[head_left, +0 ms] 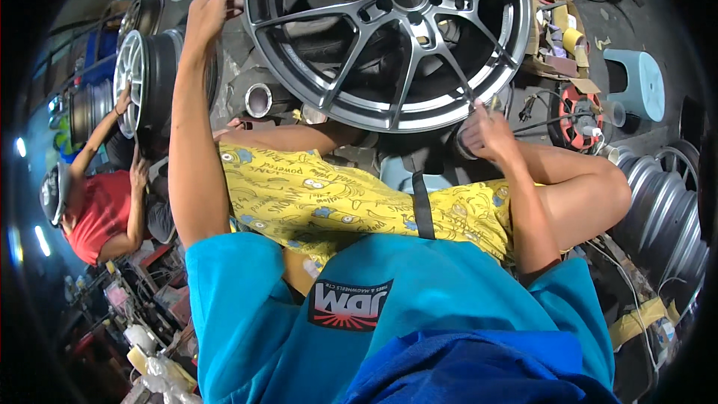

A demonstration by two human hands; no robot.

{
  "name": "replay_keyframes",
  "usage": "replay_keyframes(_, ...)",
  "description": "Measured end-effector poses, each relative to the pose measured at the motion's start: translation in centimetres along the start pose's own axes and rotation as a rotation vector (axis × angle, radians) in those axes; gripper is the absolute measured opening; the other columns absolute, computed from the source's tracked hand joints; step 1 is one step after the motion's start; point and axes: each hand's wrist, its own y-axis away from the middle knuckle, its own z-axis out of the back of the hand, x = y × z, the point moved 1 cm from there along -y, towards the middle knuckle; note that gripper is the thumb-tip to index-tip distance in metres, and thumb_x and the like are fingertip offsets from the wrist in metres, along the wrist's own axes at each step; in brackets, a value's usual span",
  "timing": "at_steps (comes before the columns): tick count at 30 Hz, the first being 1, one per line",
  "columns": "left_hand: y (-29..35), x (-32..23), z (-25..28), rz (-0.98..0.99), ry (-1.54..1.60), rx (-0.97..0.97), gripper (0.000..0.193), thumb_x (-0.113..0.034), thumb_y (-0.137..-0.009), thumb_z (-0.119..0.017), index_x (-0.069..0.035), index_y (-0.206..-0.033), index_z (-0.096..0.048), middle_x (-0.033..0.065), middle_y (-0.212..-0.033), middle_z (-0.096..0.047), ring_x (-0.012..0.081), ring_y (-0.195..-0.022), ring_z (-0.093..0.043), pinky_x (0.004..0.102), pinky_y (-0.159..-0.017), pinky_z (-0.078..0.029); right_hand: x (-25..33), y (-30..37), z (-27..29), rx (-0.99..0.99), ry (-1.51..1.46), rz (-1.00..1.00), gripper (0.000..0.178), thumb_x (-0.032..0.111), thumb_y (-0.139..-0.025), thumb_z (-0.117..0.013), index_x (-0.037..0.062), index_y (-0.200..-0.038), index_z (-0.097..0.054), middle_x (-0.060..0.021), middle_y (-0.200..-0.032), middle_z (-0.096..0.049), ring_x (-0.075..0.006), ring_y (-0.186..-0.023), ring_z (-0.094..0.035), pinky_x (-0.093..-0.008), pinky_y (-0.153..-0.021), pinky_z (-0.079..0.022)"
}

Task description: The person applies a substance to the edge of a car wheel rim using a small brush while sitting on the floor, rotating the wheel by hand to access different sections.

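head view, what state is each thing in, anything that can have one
gray split-spoke alloy wheel: no tyre, center bore open
left hand: fingers bent at the wheel's left edge
right hand: fingers bent at its lower right edge, grip unclear
silver spoked wheel at left: a co-worker's hand on it
cardboard box: open, holding mixed items
tube light at far left: lit

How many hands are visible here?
4: left hand at the left edge of the alloy wheel, right hand at its lower right; co-worker's upper hand on another wheel, lower hand below.
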Motion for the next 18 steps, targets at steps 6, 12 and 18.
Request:
replay_keyframes(6,3.2,3.9,4.9,0.231,-0.157,0.046,0.055,-0.047,-0.113,-0.053,0.001,-0.128,-0.073,0.008,-0.106,-0.077,0.0149,-0.09,-0.073,0.0279,-0.079,-0.056,6.1,3.9,4.7,-0.109,0.008,0.246,0.084,0.074,-0.108,-0.033,0.0017,-0.087,-0.071,-0.0068,-0.065,-0.06,-0.0169,-0.056,-0.057,-0.0308,-0.053,-0.045)
replay_keyframes(12,9.7,2.2,1.7,0.315,-0.021,0.101,0.062,-0.05,-0.113,-0.051,0.005,-0.138,-0.065,0.0146,-0.115,-0.075,0.0199,-0.1,-0.073,0.0327,-0.091,-0.057,9.6,8.3,5.2,-0.245,0.067,0.593,0.048,0.049,-0.106,-0.06,0.0034,-0.101,-0.072,-0.0003,-0.064,-0.051,-0.0111,-0.057,-0.048,-0.0277,-0.055,-0.042)
replay_keyframes(18,16.8,2.2,-5.6,0.407,0.15,-0.02,0.059,-0.044,-0.11,-0.063,0.008,-0.138,-0.058,0.0111,-0.117,-0.069,0.0171,-0.1,-0.069,0.0325,-0.082,-0.061,12.7,8.3,4.4,-0.122,-0.236,0.442,0.027,0.015,-0.096,-0.08,0.0034,-0.12,-0.077,-0.0011,-0.085,-0.068,-0.0071,-0.073,-0.06,-0.0256,-0.063,-0.048)
